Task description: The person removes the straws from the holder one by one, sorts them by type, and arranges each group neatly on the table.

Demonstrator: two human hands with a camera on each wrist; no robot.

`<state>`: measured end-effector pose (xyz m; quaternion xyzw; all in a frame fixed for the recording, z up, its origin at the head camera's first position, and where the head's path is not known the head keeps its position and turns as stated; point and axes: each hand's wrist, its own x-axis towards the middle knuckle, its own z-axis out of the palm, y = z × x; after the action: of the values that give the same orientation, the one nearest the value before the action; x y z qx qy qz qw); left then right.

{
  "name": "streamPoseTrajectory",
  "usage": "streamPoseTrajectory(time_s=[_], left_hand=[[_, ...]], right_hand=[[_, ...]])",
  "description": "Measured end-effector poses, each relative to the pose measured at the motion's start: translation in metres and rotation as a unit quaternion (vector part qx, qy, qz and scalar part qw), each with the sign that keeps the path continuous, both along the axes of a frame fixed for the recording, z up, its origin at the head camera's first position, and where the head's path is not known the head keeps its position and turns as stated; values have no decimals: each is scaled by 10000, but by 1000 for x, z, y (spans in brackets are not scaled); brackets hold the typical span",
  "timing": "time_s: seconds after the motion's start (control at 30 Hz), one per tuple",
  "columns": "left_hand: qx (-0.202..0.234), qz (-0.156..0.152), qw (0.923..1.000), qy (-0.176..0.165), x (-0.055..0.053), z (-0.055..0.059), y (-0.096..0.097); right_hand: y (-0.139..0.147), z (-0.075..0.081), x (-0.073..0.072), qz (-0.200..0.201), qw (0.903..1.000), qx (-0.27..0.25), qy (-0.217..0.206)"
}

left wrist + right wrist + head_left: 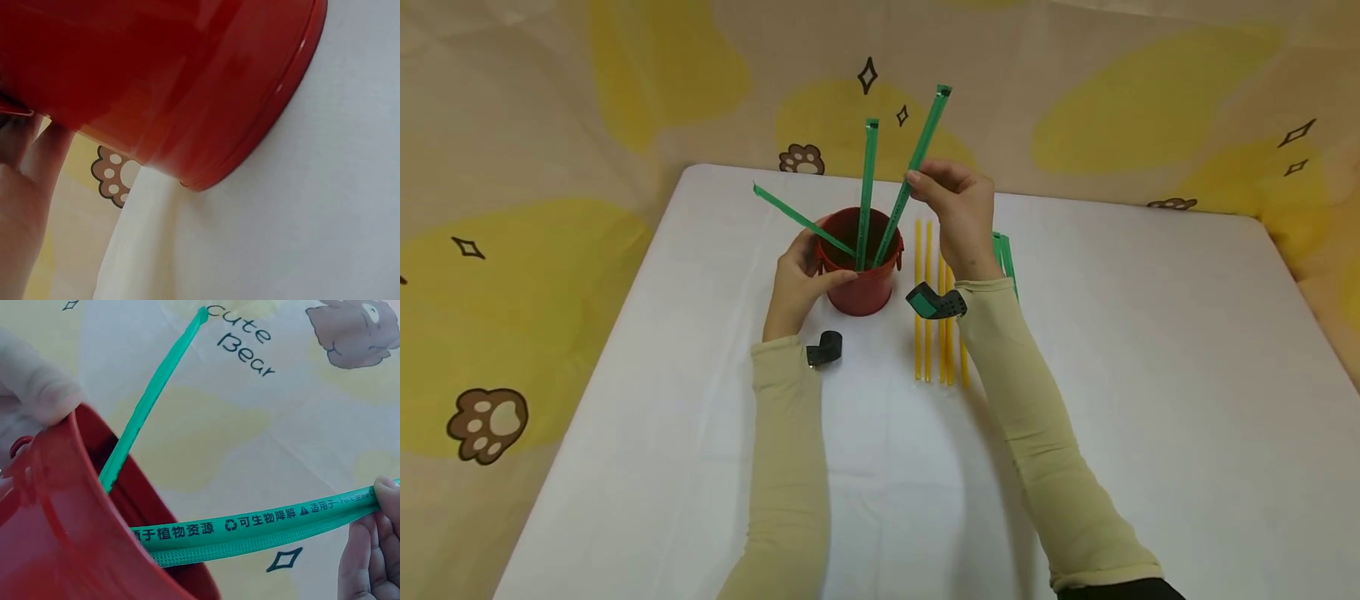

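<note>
A small red bucket (859, 296) stands on the white table, its open top facing up. My left hand (796, 287) holds it at the left side, thumb over the near rim and the other fingers round behind. Between thumb and fingers, my right hand (964, 208) pinches a straw in a printed green wrapper (927, 133) partway up, its lower end inside the bucket. One green-wrapped straw (868, 167) stands almost upright in the bucket. Another green-wrapped straw (790, 211) leans out to the left; the right wrist view shows a wrapped straw (150, 403) against the far rim.
Several yellow straws (928, 350) in clear wrappers lie side by side to the right of the bucket, partly under my right forearm. More green-wrapped straws (1009, 260) lie beyond that wrist. A patterned cloth (1075, 100) rises behind the table (1165, 400).
</note>
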<state>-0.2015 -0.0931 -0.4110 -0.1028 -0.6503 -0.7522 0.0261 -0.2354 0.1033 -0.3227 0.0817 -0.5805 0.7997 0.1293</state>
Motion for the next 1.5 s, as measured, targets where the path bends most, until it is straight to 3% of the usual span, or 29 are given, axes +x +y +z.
streamPoseTrajectory(time_s=[0.2,0.67,1.5], left_hand=[[99,-44,9997,205,-2,-1,-1],[104,-72,9996,233,-3,1,-1],[226,-83,9989,405,-4,0,2]], right_hand=[[2,9,5,-18,9999,-39,156],[13,23,13,-174,9986,-174,459],[28,52,27,-598,9906,-1077,601]])
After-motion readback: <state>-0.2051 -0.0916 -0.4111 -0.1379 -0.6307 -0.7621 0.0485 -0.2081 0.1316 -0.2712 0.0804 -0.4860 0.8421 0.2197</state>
